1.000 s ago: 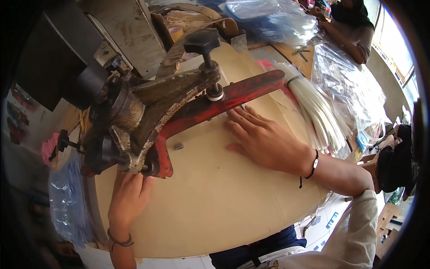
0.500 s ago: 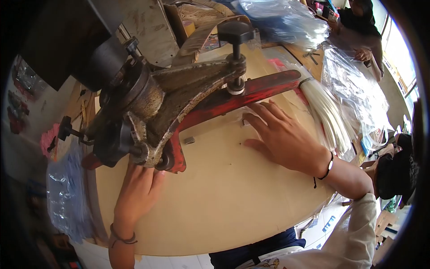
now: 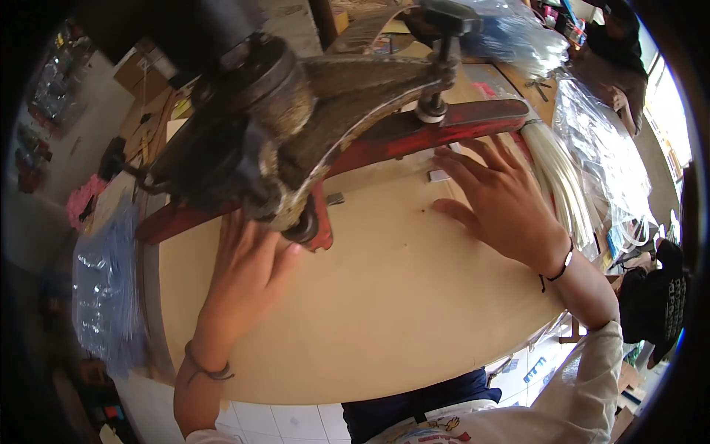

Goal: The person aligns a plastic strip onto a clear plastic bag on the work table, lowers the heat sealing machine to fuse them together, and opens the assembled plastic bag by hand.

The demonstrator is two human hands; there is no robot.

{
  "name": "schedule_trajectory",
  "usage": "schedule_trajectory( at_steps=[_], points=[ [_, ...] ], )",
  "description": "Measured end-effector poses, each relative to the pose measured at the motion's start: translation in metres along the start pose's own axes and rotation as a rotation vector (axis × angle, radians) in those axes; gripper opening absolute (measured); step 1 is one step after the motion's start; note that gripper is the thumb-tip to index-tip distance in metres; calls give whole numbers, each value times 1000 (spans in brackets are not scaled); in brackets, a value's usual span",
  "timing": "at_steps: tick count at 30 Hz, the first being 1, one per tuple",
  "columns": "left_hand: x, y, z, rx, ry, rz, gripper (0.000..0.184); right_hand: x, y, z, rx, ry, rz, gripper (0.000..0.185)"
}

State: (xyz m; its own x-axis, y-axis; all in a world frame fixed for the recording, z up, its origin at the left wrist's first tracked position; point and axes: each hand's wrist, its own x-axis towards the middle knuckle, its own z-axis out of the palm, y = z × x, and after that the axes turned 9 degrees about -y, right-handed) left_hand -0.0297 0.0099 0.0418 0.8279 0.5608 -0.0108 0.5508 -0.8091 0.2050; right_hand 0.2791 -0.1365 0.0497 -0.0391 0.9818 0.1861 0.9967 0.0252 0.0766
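A broad beige tabletop (image 3: 347, 318) is filling the space before the person, its rounded near edge curving past the waist. Over its far part a worn cast-metal bracket (image 3: 325, 118) is spreading outward, with a long red bar (image 3: 477, 118) running beneath it. Along the tabletop's left edge a stack of clear plastic bags (image 3: 107, 288) is lying, and beyond the right hand a bundle of white plastic strips (image 3: 558, 185) is stretching out.

The right hand (image 3: 506, 196) is spreading palm down near the bar's right end, its grip loose and wide, with nothing visible between the fingers. The left hand (image 3: 248, 277) is reaching palm down towards the bar's left part; its fingertips are passing out of sight there, so whether that grip is holding anything cannot be told.

Smallest of all, a white piece (image 3: 438, 175) is lying on the tabletop just beside the right hand's thumb and forefinger, and a grey block (image 3: 336, 198) is sitting near the bracket's foot, between the hands.

The step in hand seems to be one of placing or steadying beside the bar — both hands are working low and flat. Any shift from here would probably be calling for light, even fingers, clear of the bar — and for leaving both small pieces undisturbed.
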Motion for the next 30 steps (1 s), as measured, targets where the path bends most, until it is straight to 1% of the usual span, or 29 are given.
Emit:
schedule_trajectory(
  at_steps=[2,5,8,10,14,15,17,21,24,27,30],
  points=[
    [-1,3,3,125,24,9,40,1,1,5,10,8,-17,50],
    [-4,5,12,269,141,45,40,2,-2,6,12,13,-39,48],
    [-5,16,15,198,179,160,40,2,-1,10,34,5,-40,47],
    [-1,23,14,107,159,149,39,1,-2,10,98,-30,-34,46],
    [7,26,18,-34,122,176,37,1,-2,17,60,21,-58,45],
    [8,27,17,-52,77,151,44,1,-1,18,61,20,-65,46],
    [8,28,12,-89,-20,106,65,-1,1,20,36,16,-69,47],
    [13,35,16,0,60,163,68,-2,0,23,-35,41,-57,54],
    [14,34,16,78,47,181,69,-4,1,27,-16,47,-53,59],
    [17,32,15,-16,-4,196,68,-5,2,23,33,12,-64,61],
    [19,56,34,94,103,125,67,-6,5,24,66,2,-65,65]
  ],
)
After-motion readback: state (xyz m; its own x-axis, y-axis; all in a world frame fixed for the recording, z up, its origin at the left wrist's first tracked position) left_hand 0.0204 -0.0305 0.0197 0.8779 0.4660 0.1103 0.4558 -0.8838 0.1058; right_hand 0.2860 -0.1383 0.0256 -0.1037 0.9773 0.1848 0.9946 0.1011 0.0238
